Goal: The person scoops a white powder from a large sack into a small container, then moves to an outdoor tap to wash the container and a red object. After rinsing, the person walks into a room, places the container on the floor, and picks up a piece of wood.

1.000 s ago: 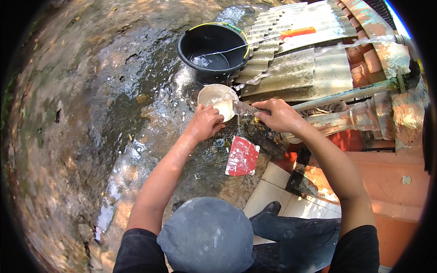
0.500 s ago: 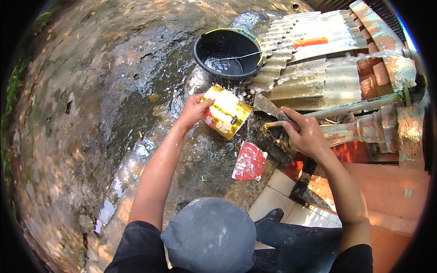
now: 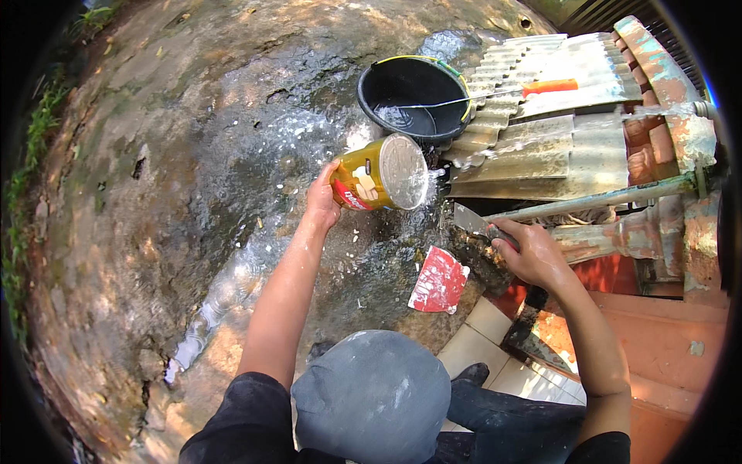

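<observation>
Head view: the left hand [image 3: 323,193] gripped a gold container [image 3: 355,182] by its side, thumb and fingers spread around it, holding it tilted above the wet ground [image 3: 255,178], its round grey end turned to the right. Water [image 3: 437,175] splashed just beside that end. The right hand [image 3: 533,251] was closed around the handle of a scraper [image 3: 469,220], blade pointing toward the container but apart from it. Near me, a white-smeared red piece [image 3: 439,282] lay below them; beyond the container stood a black bucket [image 3: 383,81].
</observation>
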Demonstrator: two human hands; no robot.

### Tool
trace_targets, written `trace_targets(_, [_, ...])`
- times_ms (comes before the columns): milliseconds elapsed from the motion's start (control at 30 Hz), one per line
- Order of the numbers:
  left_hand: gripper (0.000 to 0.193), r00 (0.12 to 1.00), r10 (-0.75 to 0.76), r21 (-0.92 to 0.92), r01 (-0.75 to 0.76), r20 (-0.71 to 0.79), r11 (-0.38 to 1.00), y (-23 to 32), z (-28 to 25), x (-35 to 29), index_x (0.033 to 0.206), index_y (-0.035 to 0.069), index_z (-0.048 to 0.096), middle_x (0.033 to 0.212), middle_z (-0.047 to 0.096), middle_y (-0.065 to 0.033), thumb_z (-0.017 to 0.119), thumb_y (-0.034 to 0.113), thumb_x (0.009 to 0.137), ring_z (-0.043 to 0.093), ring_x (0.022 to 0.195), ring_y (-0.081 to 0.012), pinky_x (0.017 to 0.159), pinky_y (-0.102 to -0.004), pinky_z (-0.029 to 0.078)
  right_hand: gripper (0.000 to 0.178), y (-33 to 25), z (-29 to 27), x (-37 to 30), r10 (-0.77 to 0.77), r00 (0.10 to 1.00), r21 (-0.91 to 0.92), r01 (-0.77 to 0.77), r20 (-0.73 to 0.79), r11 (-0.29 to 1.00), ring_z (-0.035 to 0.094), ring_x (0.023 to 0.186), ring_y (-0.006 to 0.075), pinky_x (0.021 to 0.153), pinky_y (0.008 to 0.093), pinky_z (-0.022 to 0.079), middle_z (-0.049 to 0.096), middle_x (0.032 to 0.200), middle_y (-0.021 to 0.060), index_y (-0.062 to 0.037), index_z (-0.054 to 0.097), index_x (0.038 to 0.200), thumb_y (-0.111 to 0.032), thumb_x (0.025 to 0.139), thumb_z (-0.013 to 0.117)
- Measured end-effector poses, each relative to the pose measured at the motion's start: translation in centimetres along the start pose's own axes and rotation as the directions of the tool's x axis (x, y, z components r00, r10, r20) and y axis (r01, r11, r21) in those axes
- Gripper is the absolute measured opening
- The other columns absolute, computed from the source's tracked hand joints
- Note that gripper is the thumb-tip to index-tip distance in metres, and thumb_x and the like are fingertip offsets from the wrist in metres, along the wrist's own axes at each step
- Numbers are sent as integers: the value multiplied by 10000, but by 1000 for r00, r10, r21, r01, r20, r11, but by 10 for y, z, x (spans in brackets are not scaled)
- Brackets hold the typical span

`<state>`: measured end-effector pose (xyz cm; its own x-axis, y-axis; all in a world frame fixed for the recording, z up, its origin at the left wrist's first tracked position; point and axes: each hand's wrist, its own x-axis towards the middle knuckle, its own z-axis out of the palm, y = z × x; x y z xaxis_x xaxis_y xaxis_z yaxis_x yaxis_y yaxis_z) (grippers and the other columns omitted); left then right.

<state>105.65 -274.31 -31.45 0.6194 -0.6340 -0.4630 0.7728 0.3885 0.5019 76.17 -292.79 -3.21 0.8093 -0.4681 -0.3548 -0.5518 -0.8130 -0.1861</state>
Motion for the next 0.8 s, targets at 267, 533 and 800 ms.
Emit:
trace_targets(267, [214, 766, 9, 746, -623, 642, -234, -22, 94, -87, 925, 96, 784, 813, 744, -112, 766, 307, 893, 705, 799, -293, 878, -463, 506, 384, 26, 22, -47, 34, 994, -43, -30, 103, 999, 694, 880, 458, 813, 554, 550, 718, 895, 267, -72, 692, 1260, -260, 925, 691])
trace_targets(533, [132, 502, -140, 391, -795, 853, -464, -39, 70, -46, 883, 132, 749, 827, 735, -22, 755, 263, 890, 674, 907, -228, 1079, -483, 404, 371, 39, 15, -77, 93, 984, -90, -80, 150, 993, 702, 897, 436, 813, 541, 556, 730, 938, 241, -61, 692, 1241, -254, 924, 686])
trace_targets(800, [318, 585, -226, 467, -781, 779, -413, -28, 88, -1, 991, 95, 773, 897, 752, -70, 839, 356, 822, 717, 937, -272, 954, -432, 496, 416, 21, 28, -51, -9, 983, -80, 24, 182, 997, 699, 859, 441, 787, 542, 553, 726, 886, 239, -72, 687, 1281, -270, 915, 680])
